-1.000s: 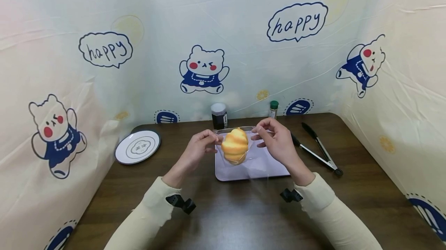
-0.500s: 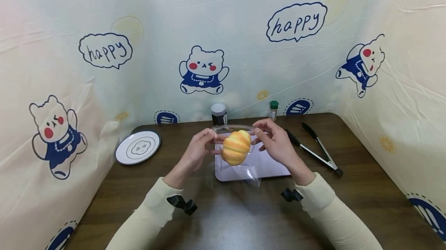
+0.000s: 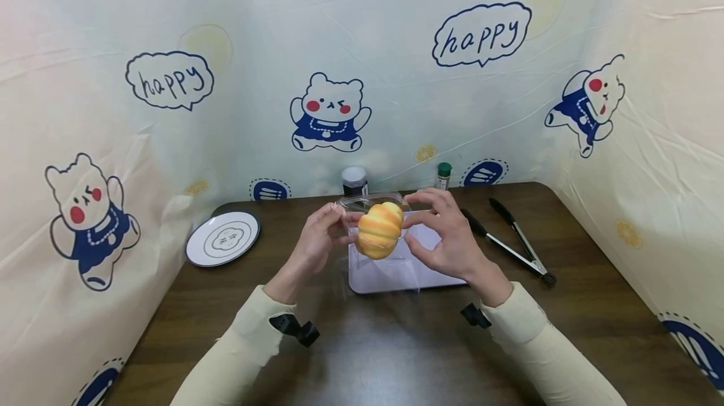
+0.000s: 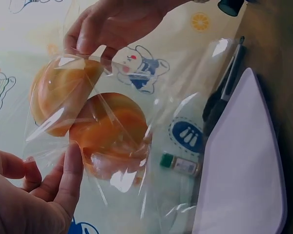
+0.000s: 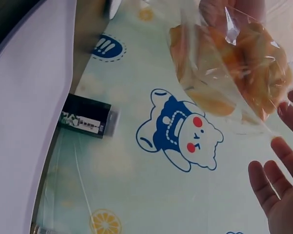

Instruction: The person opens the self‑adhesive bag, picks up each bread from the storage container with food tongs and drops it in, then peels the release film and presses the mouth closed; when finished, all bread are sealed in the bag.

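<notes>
A golden toy-like bread roll point(image 3: 380, 230) with rounded lobes is inside a clear plastic bag point(image 3: 370, 198), held up over the tray in the head view. Thumb and fingers of my left hand point(image 3: 318, 239) pinch the bag at its left upper edge. On the other side my right hand point(image 3: 449, 236) has its thumb and fingers spread, fingertips right at the bag's edge and beside the bread. Both wrist views show the bread point(image 4: 112, 131) through the shiny film, with the right hand point(image 5: 283, 180) close to the bag's corner.
Under the bag lies a pale lilac tray point(image 3: 441, 273). Black-tipped tongs point(image 3: 523, 246) rest to the right, a white plate point(image 3: 223, 239) to the left. Behind stand a dark jar point(image 3: 355, 183) with a pale lid and a small green-capped bottle point(image 3: 444, 175).
My right thumb has moved away from its fingers and come off the bag's rim. The bread has turned and risen slightly. My left hand keeps its pinch on the bag, shifting slightly left.
</notes>
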Demonstrator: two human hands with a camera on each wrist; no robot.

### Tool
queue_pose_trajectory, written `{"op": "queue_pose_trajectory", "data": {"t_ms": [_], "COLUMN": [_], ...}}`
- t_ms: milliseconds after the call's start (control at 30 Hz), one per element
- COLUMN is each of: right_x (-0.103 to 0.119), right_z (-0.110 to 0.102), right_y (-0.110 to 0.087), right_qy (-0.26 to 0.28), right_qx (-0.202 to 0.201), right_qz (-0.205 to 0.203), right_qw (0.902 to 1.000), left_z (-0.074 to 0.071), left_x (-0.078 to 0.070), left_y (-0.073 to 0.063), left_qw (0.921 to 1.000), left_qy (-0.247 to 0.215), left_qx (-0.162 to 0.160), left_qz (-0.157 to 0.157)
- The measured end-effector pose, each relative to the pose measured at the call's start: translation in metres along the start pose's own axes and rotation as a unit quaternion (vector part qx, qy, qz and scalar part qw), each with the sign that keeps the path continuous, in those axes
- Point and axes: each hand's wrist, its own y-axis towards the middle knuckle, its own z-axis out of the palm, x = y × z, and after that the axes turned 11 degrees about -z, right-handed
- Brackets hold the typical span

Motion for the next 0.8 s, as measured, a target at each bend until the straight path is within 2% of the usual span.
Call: {"op": "queue_pose_trajectory", "data": {"t_ms": [100, 200, 333, 467, 600, 733, 800], "right_x": [-0.0013, -0.0011, -0.0002, 0.0013, 0.0016, -0.0004, -0.0017], "right_z": [0.0021, 0.0035, 0.005, 0.0039, 0.003, 0.0048, 0.0059], "right_y": [-0.0002, 0.0005, 0.0007, 0.0015, 0.0016, 0.0017, 0.0015], "right_qy": [-0.021, -0.036, -0.028, -0.008, 0.003, 0.027, 0.037], "right_qx": [0.016, 0.019, 0.011, -0.014, -0.028, -0.025, -0.025], "right_qz": [-0.026, -0.032, -0.011, 0.018, 0.025, 0.013, 0.009], "right_qw": [0.9993, 0.9987, 0.9995, 0.9997, 0.9993, 0.9992, 0.999], "left_z": [-0.0015, -0.0034, -0.0057, -0.0073, -0.009, -0.0089, -0.0085], "left_x": [0.0006, 0.0023, 0.0047, 0.0056, 0.0053, 0.0061, 0.0063], "left_y": [0.0008, 0.0025, 0.0053, 0.0066, 0.0061, 0.0056, 0.0056], "left_qw": [0.9999, 0.9983, 0.9899, 0.9831, 0.9837, 0.9856, 0.9846], "left_qy": [0.012, 0.048, 0.114, 0.148, 0.142, 0.127, 0.124], "left_qx": [-0.006, -0.022, -0.054, -0.082, -0.091, -0.073, -0.076], "left_qz": [0.003, 0.025, 0.065, 0.07, 0.063, 0.084, 0.097]}}
